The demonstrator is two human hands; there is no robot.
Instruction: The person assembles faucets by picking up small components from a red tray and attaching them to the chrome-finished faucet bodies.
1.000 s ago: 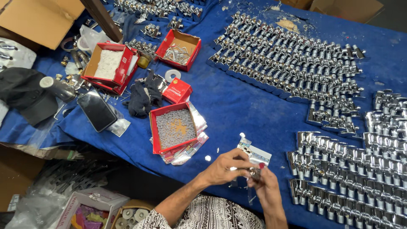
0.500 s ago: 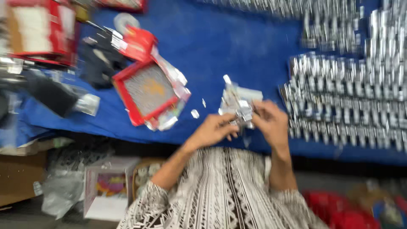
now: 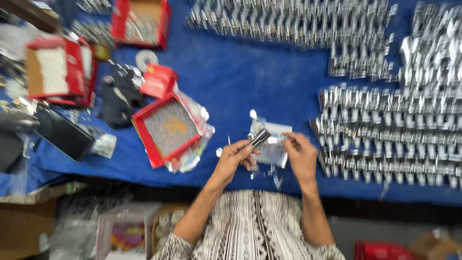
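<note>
Left hand (image 3: 234, 156) clamped on a metal tube (image 3: 260, 136), right hand (image 3: 301, 155) pinching its far end — many finished parts (image 3: 385, 130) already racked right of it.

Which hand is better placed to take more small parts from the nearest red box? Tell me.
Left. The left hand lies beside the red box, though it holds a metal cylinder; the right hand is farther away.

Motion blur smears the far rows of metal parts (image 3: 385, 96); the right edge cuts them off.
</note>
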